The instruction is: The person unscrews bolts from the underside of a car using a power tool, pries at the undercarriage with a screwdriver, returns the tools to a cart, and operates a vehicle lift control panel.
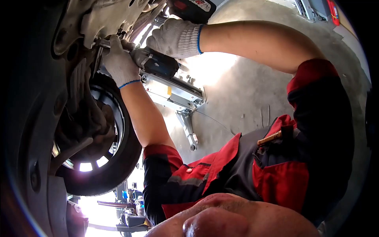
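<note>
Holding a power tool (161,66) under a car (106,19), far side, leftish

Got the right grip (171,38) closed around it, left grip (121,65) up by the nose (139,56), can't tell on what. Probably lining up or running it; worth keeping it square and steady next.

The head-worn wide view looks forward and down from close beside the round black rubber tyre (128,150), towards grey concrete floor (237,91) right of it.
</note>
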